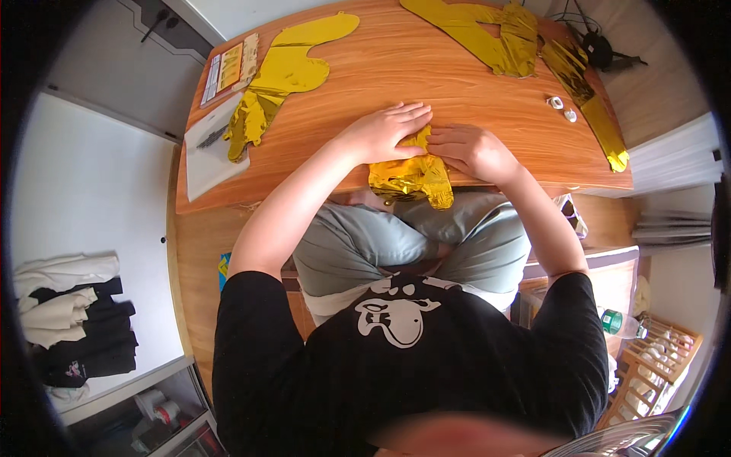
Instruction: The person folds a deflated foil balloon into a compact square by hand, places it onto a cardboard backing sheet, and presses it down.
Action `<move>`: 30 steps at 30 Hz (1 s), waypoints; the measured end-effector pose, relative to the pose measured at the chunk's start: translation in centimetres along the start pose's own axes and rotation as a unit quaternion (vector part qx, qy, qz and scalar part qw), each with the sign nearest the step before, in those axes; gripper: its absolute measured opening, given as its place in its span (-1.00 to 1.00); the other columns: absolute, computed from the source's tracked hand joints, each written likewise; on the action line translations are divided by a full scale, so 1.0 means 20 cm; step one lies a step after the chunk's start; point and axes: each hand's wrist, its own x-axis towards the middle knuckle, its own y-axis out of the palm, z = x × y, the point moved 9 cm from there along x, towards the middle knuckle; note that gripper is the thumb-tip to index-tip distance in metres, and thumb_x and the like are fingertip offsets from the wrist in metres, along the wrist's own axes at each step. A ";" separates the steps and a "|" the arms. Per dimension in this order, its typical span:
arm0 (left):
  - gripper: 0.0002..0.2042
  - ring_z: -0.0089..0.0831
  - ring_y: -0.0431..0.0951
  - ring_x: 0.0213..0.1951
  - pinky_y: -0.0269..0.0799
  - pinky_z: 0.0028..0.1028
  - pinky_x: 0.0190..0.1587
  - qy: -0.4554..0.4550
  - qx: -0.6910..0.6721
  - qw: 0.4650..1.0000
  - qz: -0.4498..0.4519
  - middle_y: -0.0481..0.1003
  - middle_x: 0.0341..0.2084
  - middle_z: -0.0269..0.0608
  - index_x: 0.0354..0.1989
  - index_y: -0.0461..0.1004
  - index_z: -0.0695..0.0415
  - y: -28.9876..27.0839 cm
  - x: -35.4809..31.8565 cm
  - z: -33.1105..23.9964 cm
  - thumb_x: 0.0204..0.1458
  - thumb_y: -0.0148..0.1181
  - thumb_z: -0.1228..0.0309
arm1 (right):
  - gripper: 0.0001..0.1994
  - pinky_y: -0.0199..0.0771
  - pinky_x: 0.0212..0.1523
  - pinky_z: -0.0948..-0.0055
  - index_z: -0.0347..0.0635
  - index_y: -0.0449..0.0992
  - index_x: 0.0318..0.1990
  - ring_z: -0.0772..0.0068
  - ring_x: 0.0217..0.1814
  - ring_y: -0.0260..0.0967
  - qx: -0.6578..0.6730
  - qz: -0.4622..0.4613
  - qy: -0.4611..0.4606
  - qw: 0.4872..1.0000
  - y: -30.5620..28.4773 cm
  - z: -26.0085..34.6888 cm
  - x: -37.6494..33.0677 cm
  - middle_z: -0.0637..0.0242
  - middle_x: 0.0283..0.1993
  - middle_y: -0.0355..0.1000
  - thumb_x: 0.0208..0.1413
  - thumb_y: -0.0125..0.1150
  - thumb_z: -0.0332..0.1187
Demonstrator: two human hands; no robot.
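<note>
A crinkled, flat gold foil balloon [411, 180] lies at the front edge of the wooden table, its lower part hanging over toward my lap. On its upper left part rests my left hand [387, 135], fingers stretched out together and thumb apart. From the other side my right hand [474, 151] lies on the foil's upper right edge, its fingers flat and pointing left. The fingertips of both hands come close together over the foil. Part of the balloon is hidden under the hands.
Other flat gold foil balloons lie at the left [293, 68], the far right [464, 27] and the right edge [582, 95]. White earbuds [556, 103], a pale flat panel [209, 156] and a printed package [232, 68] share the wooden table [381, 61].
</note>
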 end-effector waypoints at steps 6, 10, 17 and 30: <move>-0.21 -0.18 0.09 0.53 0.01 -0.10 0.55 -0.002 0.010 1.000 0.006 0.16 0.50 -0.05 0.48 0.17 0.19 -0.01 -0.01 -0.01 0.19 0.27 -0.02 | -0.77 0.58 0.08 0.19 -0.21 0.67 -0.14 0.07 0.04 0.56 0.036 0.030 0.013 0.999 0.02 -0.02 0.01 0.21 -0.06 0.64 0.00 0.39 -0.47; -0.18 -0.18 0.01 0.56 -0.06 -0.06 0.56 -0.015 0.032 0.999 0.023 0.11 0.52 -0.05 0.49 0.14 0.22 -0.01 0.03 -0.02 0.19 0.26 -0.03 | -0.78 0.59 0.07 0.20 -0.16 0.67 -0.11 0.09 0.05 0.56 0.021 0.034 0.026 0.999 0.03 -0.09 -0.03 0.22 -0.04 0.63 0.06 0.37 -0.44; -0.17 -0.12 -0.03 0.57 -0.11 -0.01 0.56 0.029 0.031 0.999 0.025 0.09 0.53 -0.06 0.52 0.09 0.17 0.00 0.18 0.13 0.21 0.24 -0.04 | -0.74 0.54 0.19 0.16 -0.22 0.62 -0.05 0.06 0.16 0.53 0.020 0.065 0.079 0.995 0.02 -0.25 -0.02 0.14 0.05 0.60 0.06 0.33 -0.53; 0.13 -0.09 -0.07 0.57 -0.19 -0.04 0.59 0.047 0.062 0.995 0.061 -0.04 0.56 0.03 0.58 -0.09 0.15 0.00 0.22 0.13 -0.02 0.31 -0.29 | -0.68 0.46 0.30 0.17 -0.26 0.59 0.10 0.07 0.25 0.47 -0.011 0.115 0.034 0.993 0.01 -0.26 -0.05 0.16 0.17 0.56 0.18 0.26 -0.46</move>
